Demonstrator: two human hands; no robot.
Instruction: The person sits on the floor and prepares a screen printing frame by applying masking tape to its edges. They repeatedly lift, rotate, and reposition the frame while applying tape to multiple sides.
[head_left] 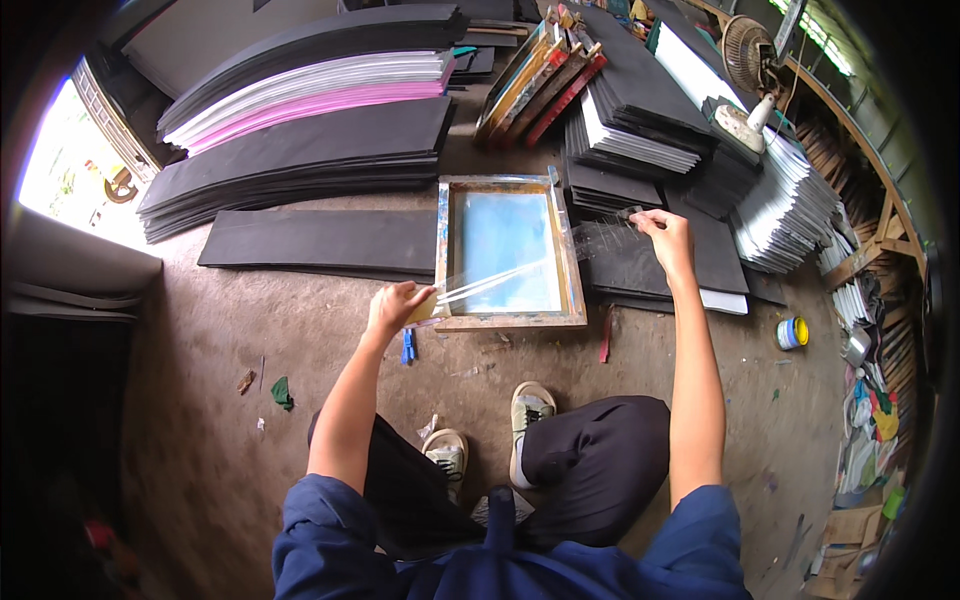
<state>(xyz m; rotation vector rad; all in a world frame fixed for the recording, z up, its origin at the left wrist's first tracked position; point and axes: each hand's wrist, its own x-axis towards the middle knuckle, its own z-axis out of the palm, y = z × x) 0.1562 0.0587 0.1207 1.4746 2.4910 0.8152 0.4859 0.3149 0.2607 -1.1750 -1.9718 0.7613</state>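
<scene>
A wooden screen-printing frame (515, 322) with pale blue mesh (505, 235) lies on the floor in front of me, its rails smeared with paint. My left hand (392, 310) is closed around what looks like a roll of clear tape (425, 308), at the frame's near left corner. My right hand (667, 240) is raised beyond the frame's right side, its fingers pinching the far end of the clear film. Between my hands a shiny strip of clear tape (495, 284) stretches across the lower part of the mesh. Whether it touches the mesh, I cannot tell.
Black foam-like sheets (320, 238) lie left of the frame, with taller stacks behind and at right. Several paint-stained frames (540, 85) lean together at the back. A fan (748, 60) stands back right. A blue clip (408, 347) and a yellow-rimmed can (791, 333) are on the floor.
</scene>
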